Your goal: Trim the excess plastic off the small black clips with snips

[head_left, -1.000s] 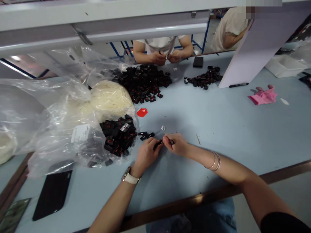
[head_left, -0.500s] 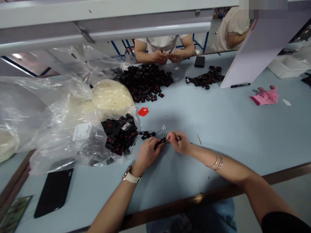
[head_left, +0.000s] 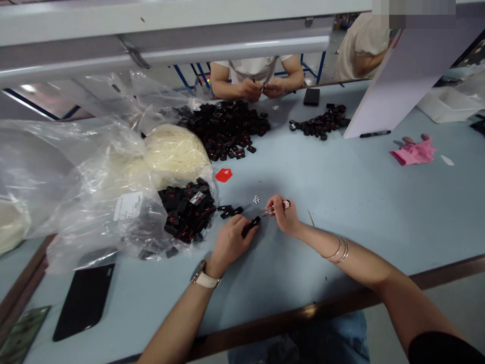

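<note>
My left hand (head_left: 232, 237) is closed on a small black plastic part (head_left: 250, 226), its far end sticking out past the fingertips. In my right hand (head_left: 285, 216) are slim pointed tweezers (head_left: 270, 210) with a pinkish, patterned handle. Their tip points left, just beside the black part and apart from it. Several tiny white pieces (head_left: 256, 199) lie on the table above my hands. A few loose black parts (head_left: 229, 211) rest left of them, near a heap of black parts with red bits (head_left: 187, 210) in a clear plastic bag.
A bag of cream-coloured pieces (head_left: 178, 151) and a black tray-like slab (head_left: 84, 302) are at left. Across the table, a co-worker's hands (head_left: 263, 89) work behind a black heap (head_left: 227, 124). A red piece (head_left: 224, 175), pink glove (head_left: 413, 151) and white divider (head_left: 394, 76) stand farther off.
My right hand has drawn the tweezers up and right, away from the black part, so the tip shows apart from it. My left hand stays nearly in place.
</note>
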A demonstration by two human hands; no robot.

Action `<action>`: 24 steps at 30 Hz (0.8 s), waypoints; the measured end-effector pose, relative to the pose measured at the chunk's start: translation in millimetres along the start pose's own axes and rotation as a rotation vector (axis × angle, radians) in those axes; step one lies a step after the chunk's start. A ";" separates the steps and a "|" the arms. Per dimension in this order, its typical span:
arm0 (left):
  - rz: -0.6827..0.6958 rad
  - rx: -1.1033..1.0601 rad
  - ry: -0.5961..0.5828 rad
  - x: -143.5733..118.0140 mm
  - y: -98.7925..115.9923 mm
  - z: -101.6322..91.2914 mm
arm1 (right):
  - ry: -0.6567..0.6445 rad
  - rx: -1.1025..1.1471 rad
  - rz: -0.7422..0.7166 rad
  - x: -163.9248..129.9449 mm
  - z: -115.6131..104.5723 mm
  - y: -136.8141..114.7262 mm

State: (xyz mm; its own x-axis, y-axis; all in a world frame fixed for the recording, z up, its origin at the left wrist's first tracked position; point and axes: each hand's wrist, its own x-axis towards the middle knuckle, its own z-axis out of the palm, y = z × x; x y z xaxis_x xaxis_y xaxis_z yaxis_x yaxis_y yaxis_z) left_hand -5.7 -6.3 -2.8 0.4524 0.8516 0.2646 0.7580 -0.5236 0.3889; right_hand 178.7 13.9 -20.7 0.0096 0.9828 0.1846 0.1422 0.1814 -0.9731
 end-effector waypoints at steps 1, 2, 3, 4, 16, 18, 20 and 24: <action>-0.007 0.037 -0.002 -0.3 0.2 -0.7 | 0.002 0.008 0.003 0.4 -0.1 -0.1; -0.021 0.080 0.003 -0.5 0.2 -1.5 | 0.005 0.015 0.005 0.6 -0.2 -0.6; -0.042 0.123 0.013 -0.6 0.0 -2.4 | 0.006 0.021 0.008 0.7 -0.3 -1.6; -0.064 0.164 0.028 -0.6 -0.3 -3.5 | 0.010 0.027 0.014 0.8 -0.4 -3.1; -0.006 0.274 0.123 3.1 -5.6 -4.4 | 0.001 0.013 0.044 2.9 -0.7 -4.8; 0.026 0.277 0.096 3.8 -6.6 -4.2 | -0.017 0.002 0.028 3.1 -0.9 -4.9; 0.002 0.277 0.102 4.0 -7.4 -4.2 | -0.016 -0.022 0.006 2.8 -1.7 -7.5; -0.111 0.313 0.196 3.3 -8.7 -5.7 | 0.030 -0.138 -0.076 3.7 -4.7 -13.9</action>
State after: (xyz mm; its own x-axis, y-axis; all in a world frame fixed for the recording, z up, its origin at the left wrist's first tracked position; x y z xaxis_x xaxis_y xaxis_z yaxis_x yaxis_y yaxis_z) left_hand -13.4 0.9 -0.3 0.2840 0.8661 0.4114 0.9180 -0.3695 0.1441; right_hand 181.4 14.9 -5.9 0.0229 0.9646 0.2629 0.2787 0.2464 -0.9282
